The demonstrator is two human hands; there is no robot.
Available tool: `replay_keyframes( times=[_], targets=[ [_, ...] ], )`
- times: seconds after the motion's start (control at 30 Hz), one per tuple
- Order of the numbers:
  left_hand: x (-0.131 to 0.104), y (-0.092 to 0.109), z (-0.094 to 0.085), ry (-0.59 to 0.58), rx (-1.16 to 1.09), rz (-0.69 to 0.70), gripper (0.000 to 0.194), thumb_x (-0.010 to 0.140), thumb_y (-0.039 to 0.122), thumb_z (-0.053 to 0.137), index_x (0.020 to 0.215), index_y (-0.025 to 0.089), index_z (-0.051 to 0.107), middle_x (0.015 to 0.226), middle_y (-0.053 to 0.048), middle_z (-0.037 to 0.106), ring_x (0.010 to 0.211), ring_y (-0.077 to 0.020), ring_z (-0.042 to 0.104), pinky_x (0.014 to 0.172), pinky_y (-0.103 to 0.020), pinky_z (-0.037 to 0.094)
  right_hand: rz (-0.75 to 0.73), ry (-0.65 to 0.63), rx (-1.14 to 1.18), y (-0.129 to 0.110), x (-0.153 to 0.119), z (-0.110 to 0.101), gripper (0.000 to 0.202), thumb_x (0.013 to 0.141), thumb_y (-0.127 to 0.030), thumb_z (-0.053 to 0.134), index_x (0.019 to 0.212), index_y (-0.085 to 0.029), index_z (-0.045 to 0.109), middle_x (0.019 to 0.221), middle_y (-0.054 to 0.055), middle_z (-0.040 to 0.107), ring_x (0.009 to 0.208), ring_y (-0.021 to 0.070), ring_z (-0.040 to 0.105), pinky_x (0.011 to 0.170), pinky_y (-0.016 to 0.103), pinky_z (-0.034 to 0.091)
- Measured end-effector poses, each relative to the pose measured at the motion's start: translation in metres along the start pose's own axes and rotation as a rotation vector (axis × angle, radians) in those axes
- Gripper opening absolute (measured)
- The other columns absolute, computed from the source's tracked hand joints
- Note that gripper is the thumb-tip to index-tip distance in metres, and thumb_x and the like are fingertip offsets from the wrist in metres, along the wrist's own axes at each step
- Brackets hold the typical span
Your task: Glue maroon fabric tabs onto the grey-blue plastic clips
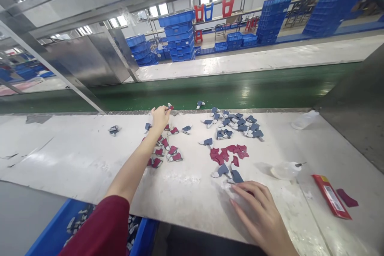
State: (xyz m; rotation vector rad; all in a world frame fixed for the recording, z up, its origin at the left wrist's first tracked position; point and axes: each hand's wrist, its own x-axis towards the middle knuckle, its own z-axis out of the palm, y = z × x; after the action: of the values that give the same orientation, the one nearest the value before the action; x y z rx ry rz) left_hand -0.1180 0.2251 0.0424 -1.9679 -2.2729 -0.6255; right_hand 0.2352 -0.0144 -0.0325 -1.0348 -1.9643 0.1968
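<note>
My left hand [161,119] reaches to the far edge of the worktable [186,192]. Its fingers are closed on a small red-and-white piece [171,107] at the green belt. Below that hand lies a loose group of similar red-topped pieces [173,150]. At the near side, my right hand [258,205] is open, with thumb and fingers apart. Its fingertips are right by a blue-grey piece [236,176]; whether they touch it I cannot tell. Another blue-grey piece [223,169] lies beside it. Thin red cut-outs [223,155] form a patch just beyond, with a cluster of blue-grey pieces [240,122] behind them.
The green conveyor belt [270,84] runs behind the table, carrying one blue-grey piece [200,105]. At right are a squeeze bottle with a dark tip [286,170], another bottle [305,120] and a red packet [331,198]. A blue crate [148,234] of pieces stands below the table's front edge.
</note>
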Motion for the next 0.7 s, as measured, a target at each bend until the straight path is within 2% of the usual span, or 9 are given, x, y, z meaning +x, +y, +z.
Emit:
replay_keyframes(
  times=[0.07,0.1,0.23,0.3,0.5,0.57,0.67,0.7],
  targets=[
    [0.021,-0.004,0.007,-0.062,0.080,-0.021,0.020,0.096,0.020,0.053,0.106,0.014,0.069,0.115,-0.016,0.072,0.117,-0.0288,0.062,0.117,-0.054,0.024,-0.008,-0.004,0.012,0.000,-0.001,0.001,0.034,0.089,-0.017,0.062,0.122,-0.024,0.066,0.104,0.008,0.069,0.101,0.0246,0.063,0.081,0.041,0.060],
    [0.028,-0.007,0.010,-0.101,0.117,-0.030,0.019,0.096,0.021,0.055,0.106,0.013,0.069,0.114,-0.015,0.072,0.117,-0.0292,0.062,0.116,-0.056,0.027,-0.013,-0.009,0.016,0.000,-0.001,0.000,0.033,0.089,-0.017,0.062,0.121,-0.023,0.066,0.103,0.008,0.069,0.100,0.0244,0.063,0.081,0.040,0.060],
    [0.038,-0.014,0.015,-0.268,0.244,-0.028,0.032,0.095,0.033,0.062,0.122,0.016,0.062,0.125,-0.011,0.064,0.111,-0.0250,0.064,0.097,-0.049,0.052,-0.027,-0.049,0.019,0.003,0.001,-0.001,0.030,0.089,-0.017,0.062,0.119,-0.022,0.067,0.100,0.008,0.069,0.099,0.0239,0.063,0.077,0.038,0.061],
    [0.038,-0.015,0.012,-0.336,0.296,-0.007,0.037,0.096,0.035,0.062,0.127,0.017,0.059,0.128,-0.011,0.061,0.109,-0.0240,0.064,0.090,-0.045,0.057,-0.032,-0.064,0.020,0.003,0.002,-0.001,0.028,0.090,-0.017,0.062,0.117,-0.021,0.067,0.099,0.008,0.069,0.098,0.0236,0.062,0.076,0.037,0.061],
    [0.034,-0.020,-0.010,-0.503,0.402,0.091,0.036,0.096,0.035,0.061,0.128,0.017,0.058,0.129,-0.011,0.061,0.109,-0.0236,0.064,0.091,-0.045,0.056,-0.027,-0.057,0.013,0.003,0.001,0.001,0.026,0.090,-0.017,0.062,0.114,-0.022,0.067,0.097,0.008,0.070,0.098,0.0243,0.063,0.076,0.038,0.061],
    [0.032,-0.024,-0.020,-0.545,0.414,0.121,0.030,0.095,0.033,0.063,0.119,0.016,0.064,0.123,-0.011,0.065,0.109,-0.0240,0.065,0.093,-0.045,0.055,-0.015,-0.053,0.014,0.003,0.000,0.002,0.026,0.089,-0.017,0.063,0.114,-0.022,0.068,0.098,0.008,0.070,0.098,0.0247,0.064,0.077,0.039,0.061],
    [0.031,-0.034,-0.036,-0.594,0.406,0.142,0.005,0.079,0.020,0.077,0.081,0.016,0.074,0.097,-0.010,0.075,0.106,-0.0295,0.068,0.092,-0.038,0.052,-0.011,-0.045,0.026,0.003,0.000,0.001,0.026,0.088,-0.017,0.064,0.113,-0.023,0.068,0.097,0.007,0.071,0.096,0.0249,0.065,0.076,0.039,0.062],
    [0.033,-0.036,-0.042,-0.610,0.397,0.140,0.007,0.071,0.015,0.080,0.068,0.017,0.073,0.087,-0.010,0.076,0.102,-0.0312,0.070,0.089,-0.035,0.052,-0.009,-0.044,0.030,0.003,0.001,0.001,0.026,0.088,-0.017,0.064,0.113,-0.023,0.069,0.096,0.007,0.071,0.096,0.0248,0.066,0.076,0.039,0.062]
  ],
)
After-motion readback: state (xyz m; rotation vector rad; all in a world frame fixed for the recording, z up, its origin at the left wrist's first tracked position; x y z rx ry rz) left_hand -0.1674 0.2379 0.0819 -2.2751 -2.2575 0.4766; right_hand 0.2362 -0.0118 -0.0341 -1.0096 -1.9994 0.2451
